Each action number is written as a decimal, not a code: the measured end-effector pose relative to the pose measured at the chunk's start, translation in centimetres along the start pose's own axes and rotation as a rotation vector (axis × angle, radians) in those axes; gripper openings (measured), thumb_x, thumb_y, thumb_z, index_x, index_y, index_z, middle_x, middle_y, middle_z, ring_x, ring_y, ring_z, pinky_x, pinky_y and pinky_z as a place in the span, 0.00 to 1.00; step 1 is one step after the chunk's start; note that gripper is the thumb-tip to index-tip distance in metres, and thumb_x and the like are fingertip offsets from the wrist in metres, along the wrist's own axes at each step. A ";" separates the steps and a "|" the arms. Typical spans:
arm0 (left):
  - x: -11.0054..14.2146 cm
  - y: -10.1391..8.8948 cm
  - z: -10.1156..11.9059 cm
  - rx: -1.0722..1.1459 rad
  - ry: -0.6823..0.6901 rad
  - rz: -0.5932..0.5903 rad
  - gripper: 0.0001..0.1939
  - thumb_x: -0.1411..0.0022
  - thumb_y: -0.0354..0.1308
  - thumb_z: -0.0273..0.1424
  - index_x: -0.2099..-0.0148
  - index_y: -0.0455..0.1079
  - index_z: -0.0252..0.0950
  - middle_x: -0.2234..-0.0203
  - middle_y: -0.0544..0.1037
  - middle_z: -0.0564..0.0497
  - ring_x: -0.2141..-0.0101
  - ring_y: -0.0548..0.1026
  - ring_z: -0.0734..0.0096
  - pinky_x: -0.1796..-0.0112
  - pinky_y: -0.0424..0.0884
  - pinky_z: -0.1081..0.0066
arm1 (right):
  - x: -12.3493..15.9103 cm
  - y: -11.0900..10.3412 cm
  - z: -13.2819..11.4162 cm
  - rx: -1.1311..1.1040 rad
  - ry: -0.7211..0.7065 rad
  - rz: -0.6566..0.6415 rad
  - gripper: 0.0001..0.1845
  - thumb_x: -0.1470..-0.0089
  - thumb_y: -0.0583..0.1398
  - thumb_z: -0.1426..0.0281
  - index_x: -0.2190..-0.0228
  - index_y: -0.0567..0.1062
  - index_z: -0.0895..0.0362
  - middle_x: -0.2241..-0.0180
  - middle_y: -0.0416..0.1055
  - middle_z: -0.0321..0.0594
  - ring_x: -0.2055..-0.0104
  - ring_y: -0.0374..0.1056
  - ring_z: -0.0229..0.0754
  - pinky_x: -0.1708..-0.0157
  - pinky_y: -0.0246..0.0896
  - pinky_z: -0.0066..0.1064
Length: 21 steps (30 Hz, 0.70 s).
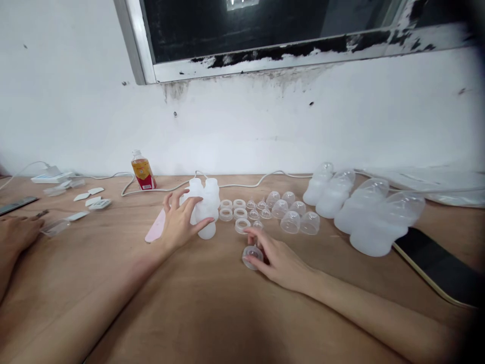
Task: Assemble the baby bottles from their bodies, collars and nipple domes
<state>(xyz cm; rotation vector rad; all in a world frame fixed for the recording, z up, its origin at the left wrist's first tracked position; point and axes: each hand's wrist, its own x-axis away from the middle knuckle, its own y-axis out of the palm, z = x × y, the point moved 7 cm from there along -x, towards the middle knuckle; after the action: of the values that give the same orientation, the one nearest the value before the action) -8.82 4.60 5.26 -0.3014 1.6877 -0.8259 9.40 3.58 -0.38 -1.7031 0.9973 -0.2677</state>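
My left hand (181,218) reaches to a cluster of white plastic bottles (206,202) standing on the wooden table (212,313); its fingers are spread and curl round the nearest bottle. My right hand (276,258) rests on the table and pinches a small clear ring with a nipple (252,255) between thumb and fingers. Just beyond it lie several white screw rings (234,208), small clear nipples (257,208) and clear dome caps (293,215).
Several capped white bottles (364,217) lie on their sides at the right, by a dark phone (439,265). A small orange drink bottle (143,172), a white cable (261,179) and a pink flat piece (156,230) sit near the wall. Another person's hand (15,235) rests far left.
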 end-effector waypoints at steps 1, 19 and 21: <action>0.0 0.2 -0.2 0.007 -0.007 0.005 0.22 0.47 0.52 0.44 0.54 0.58 0.36 0.60 0.71 0.45 0.50 0.58 0.56 0.51 0.46 0.53 | -0.1 -0.1 0.3 0.000 0.038 0.005 0.17 0.49 0.51 0.62 0.59 0.58 0.57 0.67 0.66 0.40 0.71 0.62 0.37 0.73 0.56 0.28; 1.6 4.7 11.7 0.485 0.057 -0.522 0.25 0.49 0.55 0.38 0.51 0.54 0.35 0.59 0.68 0.46 0.59 0.66 0.62 0.60 0.62 0.62 | -1.2 0.4 1.1 0.033 -0.018 -0.151 0.16 0.45 0.46 0.66 0.73 0.70 0.60 0.75 0.69 0.41 0.77 0.62 0.35 0.77 0.50 0.25; 1.6 4.8 11.2 0.486 0.072 -0.548 0.27 0.49 0.55 0.37 0.49 0.51 0.36 0.57 0.68 0.46 0.58 0.66 0.62 0.59 0.62 0.63 | -1.2 0.1 1.6 -0.083 -0.031 -0.158 0.17 0.44 0.45 0.65 0.74 0.68 0.59 0.78 0.67 0.37 0.78 0.61 0.33 0.76 0.51 0.24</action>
<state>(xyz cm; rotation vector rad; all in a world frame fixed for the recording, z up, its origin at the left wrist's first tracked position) 2.25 3.07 0.02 -0.4034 1.4225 -1.6338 9.65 5.54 -0.73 -1.8601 0.8626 -0.3052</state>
